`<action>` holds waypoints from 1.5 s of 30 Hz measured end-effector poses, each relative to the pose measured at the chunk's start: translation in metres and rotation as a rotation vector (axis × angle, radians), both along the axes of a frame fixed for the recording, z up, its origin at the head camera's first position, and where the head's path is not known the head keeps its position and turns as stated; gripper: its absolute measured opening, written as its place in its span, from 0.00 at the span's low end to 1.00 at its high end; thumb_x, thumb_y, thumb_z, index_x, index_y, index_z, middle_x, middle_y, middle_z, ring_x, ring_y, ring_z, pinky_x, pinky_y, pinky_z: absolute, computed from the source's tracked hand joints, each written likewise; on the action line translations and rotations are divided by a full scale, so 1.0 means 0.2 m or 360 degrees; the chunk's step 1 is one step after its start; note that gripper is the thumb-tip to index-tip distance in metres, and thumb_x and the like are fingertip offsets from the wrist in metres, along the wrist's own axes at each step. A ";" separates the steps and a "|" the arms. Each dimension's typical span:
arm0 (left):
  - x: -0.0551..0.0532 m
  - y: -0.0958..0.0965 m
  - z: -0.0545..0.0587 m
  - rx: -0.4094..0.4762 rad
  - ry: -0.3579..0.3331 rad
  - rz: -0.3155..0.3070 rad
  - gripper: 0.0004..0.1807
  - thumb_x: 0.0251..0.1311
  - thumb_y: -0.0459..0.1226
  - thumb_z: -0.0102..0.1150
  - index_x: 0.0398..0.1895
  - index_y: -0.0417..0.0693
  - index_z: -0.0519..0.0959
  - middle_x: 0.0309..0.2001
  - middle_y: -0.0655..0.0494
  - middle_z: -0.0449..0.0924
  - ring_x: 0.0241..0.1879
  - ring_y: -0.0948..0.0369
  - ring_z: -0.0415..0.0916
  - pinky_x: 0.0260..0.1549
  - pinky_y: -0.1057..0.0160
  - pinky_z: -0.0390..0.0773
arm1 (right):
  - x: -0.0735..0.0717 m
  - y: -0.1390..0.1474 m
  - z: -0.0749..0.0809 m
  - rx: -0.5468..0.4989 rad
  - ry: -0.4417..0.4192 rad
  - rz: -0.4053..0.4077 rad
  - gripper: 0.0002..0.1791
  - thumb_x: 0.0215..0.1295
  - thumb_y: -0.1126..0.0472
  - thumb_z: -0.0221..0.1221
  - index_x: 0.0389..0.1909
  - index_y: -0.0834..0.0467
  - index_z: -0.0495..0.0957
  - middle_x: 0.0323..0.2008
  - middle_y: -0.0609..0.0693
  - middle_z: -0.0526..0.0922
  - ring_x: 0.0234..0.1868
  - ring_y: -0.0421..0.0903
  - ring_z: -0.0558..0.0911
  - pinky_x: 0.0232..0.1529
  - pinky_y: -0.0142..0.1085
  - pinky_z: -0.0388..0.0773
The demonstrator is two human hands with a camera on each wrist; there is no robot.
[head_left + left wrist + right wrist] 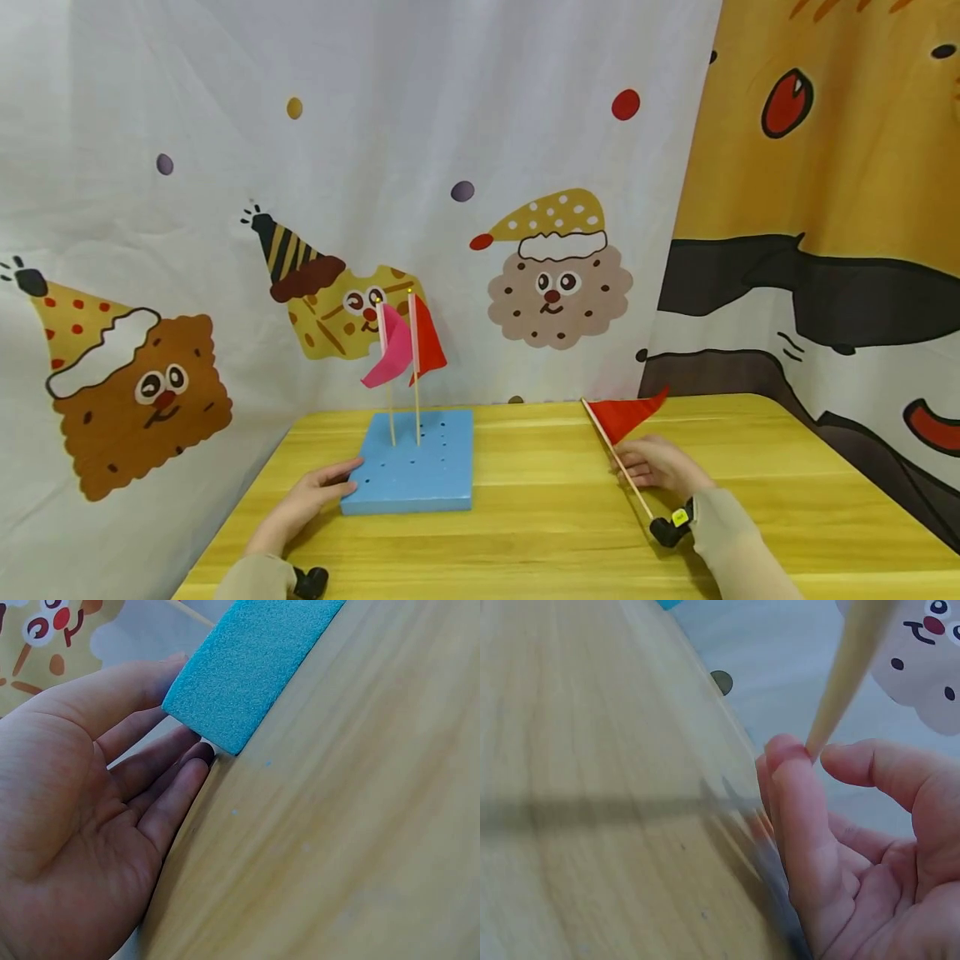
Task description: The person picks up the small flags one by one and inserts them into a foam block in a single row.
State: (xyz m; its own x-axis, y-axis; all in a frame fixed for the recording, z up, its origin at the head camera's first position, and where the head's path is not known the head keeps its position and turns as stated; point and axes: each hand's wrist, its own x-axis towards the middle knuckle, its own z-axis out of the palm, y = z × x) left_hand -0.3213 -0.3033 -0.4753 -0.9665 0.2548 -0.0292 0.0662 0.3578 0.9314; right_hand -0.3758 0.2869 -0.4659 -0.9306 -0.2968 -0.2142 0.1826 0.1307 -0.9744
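Observation:
On the table lies a blue foam board with rows of small holes. A pink flag and a red flag stand upright in it on thin wooden sticks. My left hand holds the board's left edge near the front corner, thumb and fingers against the foam. In my right hand, thumb and fingertips pinch the wooden stick of another red triangular flag. This flag tilts up to the left, right of the board and apart from it.
The wooden table has visible back and side edges. Behind it hangs a white curtain printed with cartoon biscuits. A yellow and black print covers the curtain at the right. Each wrist carries a small black camera.

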 end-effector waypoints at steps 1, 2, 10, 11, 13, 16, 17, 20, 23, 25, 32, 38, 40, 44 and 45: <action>0.00 0.00 0.00 0.0000 -0.0001 0.0005 0.32 0.67 0.44 0.58 0.71 0.41 0.65 0.70 0.36 0.58 0.67 0.40 0.58 0.61 0.45 0.67 | 0.00 0.01 0.00 -0.0040 -0.0009 0.0019 0.14 0.71 0.61 0.52 0.42 0.70 0.76 0.31 0.54 0.86 0.26 0.44 0.84 0.30 0.35 0.83; 0.00 0.00 0.00 -0.0003 0.0003 0.0003 0.32 0.67 0.44 0.58 0.71 0.41 0.65 0.70 0.36 0.58 0.67 0.40 0.59 0.61 0.45 0.67 | -0.01 0.01 0.00 -0.0072 -0.0019 0.0040 0.14 0.72 0.61 0.52 0.42 0.70 0.76 0.32 0.54 0.86 0.27 0.44 0.84 0.31 0.35 0.83; 0.00 0.00 0.00 0.0003 0.0005 -0.0010 0.33 0.67 0.45 0.58 0.71 0.40 0.65 0.70 0.36 0.59 0.67 0.40 0.60 0.61 0.45 0.67 | -0.01 0.01 -0.01 -0.0187 -0.0064 0.0072 0.16 0.73 0.62 0.52 0.48 0.72 0.78 0.33 0.53 0.86 0.28 0.42 0.85 0.33 0.34 0.83; 0.00 0.00 0.00 0.0005 0.0001 -0.0011 0.33 0.67 0.44 0.58 0.71 0.40 0.65 0.70 0.37 0.59 0.66 0.41 0.60 0.61 0.45 0.67 | 0.00 0.01 0.00 -0.0202 -0.0067 0.0078 0.16 0.73 0.62 0.52 0.48 0.72 0.79 0.33 0.53 0.87 0.28 0.42 0.85 0.33 0.34 0.83; 0.00 0.00 0.00 0.0003 0.0001 -0.0013 0.32 0.67 0.44 0.58 0.71 0.40 0.65 0.70 0.36 0.59 0.66 0.41 0.60 0.61 0.45 0.67 | 0.00 0.01 0.00 -0.0232 -0.0068 0.0102 0.16 0.73 0.63 0.52 0.49 0.71 0.80 0.33 0.52 0.87 0.29 0.41 0.85 0.33 0.33 0.83; 0.00 -0.01 0.01 0.0000 0.0004 -0.0024 0.32 0.68 0.44 0.57 0.71 0.40 0.64 0.70 0.35 0.58 0.66 0.40 0.60 0.61 0.45 0.67 | -0.01 0.01 0.00 -0.0261 -0.0056 0.0155 0.14 0.73 0.64 0.51 0.47 0.69 0.81 0.34 0.51 0.87 0.30 0.40 0.85 0.34 0.31 0.83; 0.00 -0.01 0.01 0.0000 0.0003 -0.0032 0.32 0.68 0.44 0.56 0.71 0.40 0.64 0.70 0.35 0.57 0.66 0.40 0.59 0.61 0.45 0.67 | -0.02 0.01 0.01 -0.0268 -0.0055 0.0167 0.14 0.74 0.64 0.50 0.46 0.68 0.81 0.34 0.51 0.87 0.30 0.39 0.85 0.34 0.31 0.82; -0.01 -0.01 0.01 0.0003 0.0009 -0.0050 0.33 0.68 0.44 0.56 0.72 0.40 0.63 0.70 0.34 0.57 0.67 0.39 0.58 0.60 0.45 0.67 | -0.02 0.01 0.03 -0.0263 -0.0041 0.0189 0.15 0.74 0.65 0.50 0.50 0.70 0.79 0.36 0.51 0.87 0.31 0.39 0.85 0.33 0.30 0.82; -0.01 -0.01 0.01 0.0000 0.0012 -0.0048 0.33 0.68 0.44 0.56 0.72 0.40 0.63 0.70 0.34 0.57 0.68 0.38 0.56 0.60 0.46 0.67 | -0.01 0.00 0.07 -0.0233 -0.0007 0.0166 0.18 0.73 0.65 0.50 0.56 0.74 0.73 0.38 0.53 0.87 0.32 0.41 0.86 0.32 0.29 0.82; -0.01 -0.01 0.01 -0.0002 0.0015 -0.0037 0.32 0.68 0.44 0.57 0.71 0.40 0.64 0.70 0.35 0.57 0.68 0.39 0.56 0.61 0.46 0.67 | -0.01 -0.01 0.10 -0.0211 0.0015 0.0140 0.22 0.73 0.64 0.51 0.60 0.75 0.69 0.39 0.55 0.86 0.31 0.42 0.86 0.31 0.30 0.82; -0.01 -0.01 0.01 -0.0006 0.0029 -0.0062 0.32 0.68 0.43 0.56 0.71 0.38 0.64 0.70 0.35 0.58 0.67 0.39 0.57 0.61 0.44 0.66 | 0.03 -0.05 0.20 -0.0244 0.0028 0.0141 0.17 0.73 0.63 0.53 0.57 0.66 0.76 0.38 0.52 0.84 0.31 0.44 0.85 0.34 0.33 0.83; -0.03 -0.01 0.02 -0.0011 0.0045 -0.0069 0.32 0.68 0.44 0.57 0.71 0.41 0.64 0.71 0.38 0.58 0.67 0.41 0.58 0.62 0.45 0.65 | 0.05 -0.09 0.30 -0.0327 0.0075 0.0183 0.10 0.72 0.64 0.53 0.44 0.54 0.83 0.35 0.50 0.83 0.29 0.44 0.85 0.33 0.34 0.83; -0.03 -0.01 0.02 -0.0031 0.0045 -0.0053 0.32 0.68 0.44 0.57 0.71 0.42 0.65 0.71 0.39 0.59 0.67 0.42 0.59 0.62 0.44 0.65 | 0.05 -0.12 0.34 -0.0338 0.0099 0.0186 0.10 0.72 0.64 0.53 0.44 0.53 0.83 0.35 0.51 0.83 0.28 0.44 0.85 0.33 0.34 0.83; -0.02 -0.02 0.00 -0.0025 0.0024 -0.0030 0.32 0.67 0.44 0.58 0.71 0.43 0.65 0.71 0.39 0.59 0.67 0.41 0.58 0.63 0.41 0.62 | 0.06 -0.17 0.41 -0.0312 0.0167 0.0184 0.09 0.72 0.65 0.53 0.45 0.54 0.81 0.34 0.52 0.82 0.29 0.44 0.85 0.32 0.35 0.83; -0.01 -0.02 0.00 -0.0024 0.0026 -0.0029 0.32 0.67 0.45 0.58 0.71 0.43 0.65 0.71 0.39 0.59 0.67 0.41 0.58 0.63 0.41 0.61 | 0.06 -0.18 0.42 -0.0304 0.0187 0.0181 0.09 0.72 0.65 0.53 0.45 0.54 0.81 0.34 0.52 0.82 0.29 0.45 0.85 0.32 0.35 0.84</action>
State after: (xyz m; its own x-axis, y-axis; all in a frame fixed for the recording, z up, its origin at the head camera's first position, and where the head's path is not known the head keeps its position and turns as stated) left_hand -0.3238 -0.3066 -0.4756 -0.9622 0.2719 -0.0175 0.0879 0.3707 0.9246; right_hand -0.3645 0.2500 -0.3817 -0.9042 -0.4256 -0.0367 0.0616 -0.0449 -0.9971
